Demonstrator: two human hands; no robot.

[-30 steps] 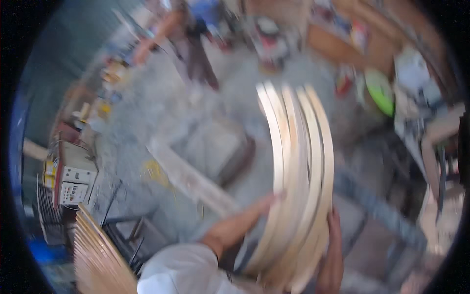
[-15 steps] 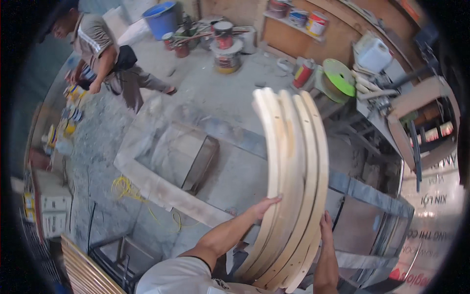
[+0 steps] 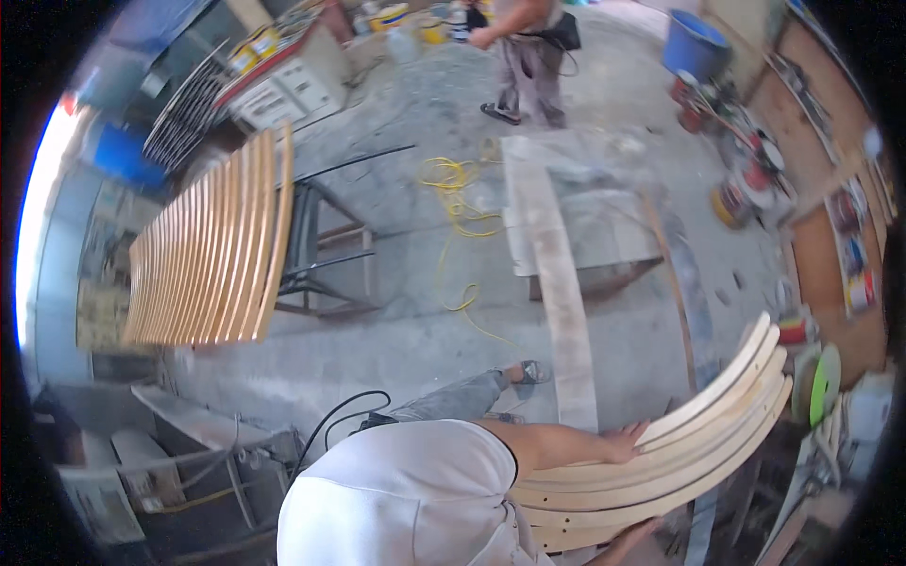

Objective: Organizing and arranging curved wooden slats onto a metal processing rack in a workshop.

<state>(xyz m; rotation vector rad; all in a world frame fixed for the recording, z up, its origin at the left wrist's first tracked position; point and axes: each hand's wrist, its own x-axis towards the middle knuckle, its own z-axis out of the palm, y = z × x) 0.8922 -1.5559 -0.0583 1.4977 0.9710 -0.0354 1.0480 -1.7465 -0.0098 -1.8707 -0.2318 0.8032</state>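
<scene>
A bundle of several curved, pale wooden slats lies across my body at the lower right, its far end sweeping up to the right. Small dark holes dot the slats' faces. My left hand grips the bundle's upper edge, fingers closed against the outermost slat. Along the lower edge, my right hand holds the bundle from the other side; its fingers are partly hidden by the wood. The near end of the slats runs behind my left arm and white shirt.
A slatted, varnished wooden panel rests on a dark metal stand at left. Yellow cord snakes over the floor. A long dusty frame lies ahead. Another person stands at the back, near a blue bucket.
My view has swung left. The slat bundle, upright before, now slants toward the lower right, both hands still on it. The other person appears more upright, farther right in view.
</scene>
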